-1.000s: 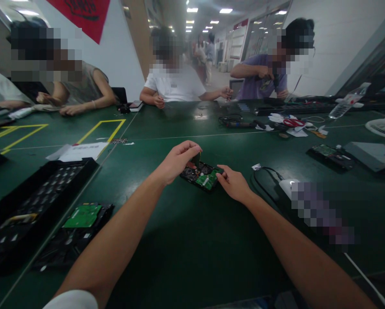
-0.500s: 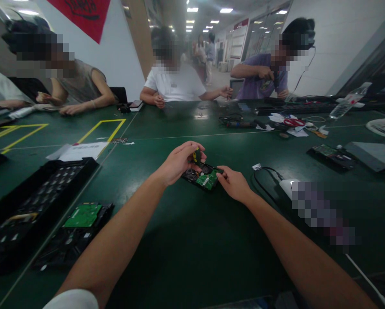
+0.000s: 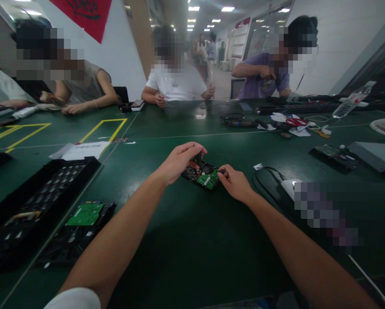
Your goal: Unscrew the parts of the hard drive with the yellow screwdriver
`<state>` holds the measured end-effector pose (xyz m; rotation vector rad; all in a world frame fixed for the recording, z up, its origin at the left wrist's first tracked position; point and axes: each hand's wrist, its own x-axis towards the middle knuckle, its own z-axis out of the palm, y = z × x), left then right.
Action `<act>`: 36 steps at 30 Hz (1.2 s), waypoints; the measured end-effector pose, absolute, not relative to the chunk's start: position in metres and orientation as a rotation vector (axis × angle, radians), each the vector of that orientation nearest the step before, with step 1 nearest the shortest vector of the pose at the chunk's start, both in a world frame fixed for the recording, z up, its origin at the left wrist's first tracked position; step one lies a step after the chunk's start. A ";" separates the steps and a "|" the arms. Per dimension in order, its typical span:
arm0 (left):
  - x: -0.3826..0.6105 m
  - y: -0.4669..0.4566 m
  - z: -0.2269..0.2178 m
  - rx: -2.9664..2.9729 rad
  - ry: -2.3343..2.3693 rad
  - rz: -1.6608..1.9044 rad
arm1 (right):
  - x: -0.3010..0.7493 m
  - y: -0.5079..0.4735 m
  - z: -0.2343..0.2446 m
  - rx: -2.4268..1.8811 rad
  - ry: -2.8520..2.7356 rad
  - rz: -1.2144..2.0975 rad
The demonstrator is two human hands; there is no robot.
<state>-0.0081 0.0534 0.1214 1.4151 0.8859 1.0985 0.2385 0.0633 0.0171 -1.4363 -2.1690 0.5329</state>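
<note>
The drive (image 3: 201,175) lies board-up at mid-table (image 3: 186,249), its green board (image 3: 209,178) toward the right. The left hand (image 3: 179,161) hovers over its far left end, fingers pinched narrowly on a small dark tool (image 3: 197,159) whose tip meets the drive. The right hand (image 3: 234,184) presses fingertips on the drive's right edge, holding it down. A black tray (image 3: 34,201) sits near left.
</note>
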 end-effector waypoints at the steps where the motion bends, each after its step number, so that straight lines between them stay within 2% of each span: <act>1: -0.009 0.053 0.122 1.433 0.918 1.107 | 0.239 0.063 0.017 -1.434 -2.169 0.531; 18: -0.009 0.054 0.121 1.235 0.789 1.102 | 0.238 0.062 0.020 -1.432 -2.167 0.511; 36: -0.009 0.052 0.123 1.452 0.962 1.110 | 0.239 0.062 0.022 -1.503 -2.153 0.548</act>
